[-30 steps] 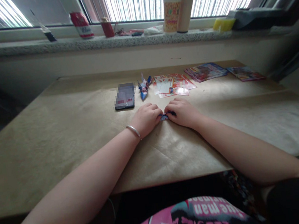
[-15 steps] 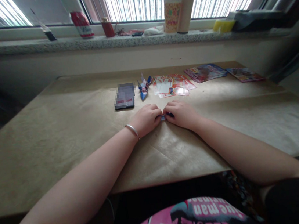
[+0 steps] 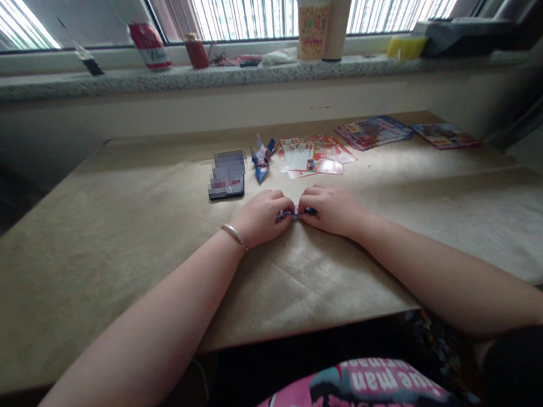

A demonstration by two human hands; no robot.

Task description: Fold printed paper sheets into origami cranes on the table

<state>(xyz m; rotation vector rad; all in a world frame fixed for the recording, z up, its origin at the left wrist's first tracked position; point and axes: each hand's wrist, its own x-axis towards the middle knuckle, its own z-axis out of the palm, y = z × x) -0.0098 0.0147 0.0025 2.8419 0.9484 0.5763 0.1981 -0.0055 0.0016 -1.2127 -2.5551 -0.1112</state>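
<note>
Both hands rest close together on the table, pinching a small folded piece of paper [image 3: 296, 213] with blue and white on it. My left hand [image 3: 264, 218], with a silver bangle on the wrist, grips its left end. Its right end sits in the curled fingers of my right hand [image 3: 330, 209]. Most of the paper is hidden by the fingers. Just beyond the hands lies a blue and white folded paper crane [image 3: 262, 159]. A phone [image 3: 228, 174] lies left of the crane, and red and white printed sheets [image 3: 312, 155] are spread to its right.
Colourful printed papers [image 3: 373, 131] and another printed sheet [image 3: 445, 134] lie at the table's back right. Along the granite windowsill [image 3: 253, 72] stand a red can [image 3: 150, 47], a red bottle [image 3: 195, 51], a patterned paper cup [image 3: 312, 28] and a yellow object [image 3: 406, 47].
My left hand and wrist have shifted slightly to the left. A bit more of the folded paper shows between the fingers.
</note>
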